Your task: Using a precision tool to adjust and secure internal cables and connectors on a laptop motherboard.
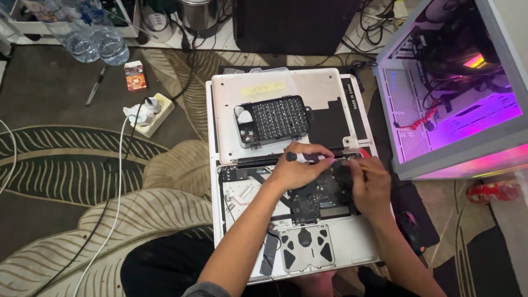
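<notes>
Screwdriver (307, 157), one, gripped in the left hand (295, 170); right hand (369, 182) presses fingertips onto one opened laptop (357, 239).

An opened laptop (297, 229) lies on the carpet (55, 188) before the seated person. Its detached bottom cover (271, 89) lies just behind it, carrying a screwdriver bit case (273, 120). A computer tower (476, 70) stands to the right; a power strip (148, 114) and water bottles (88, 30) lie to the left.
</notes>
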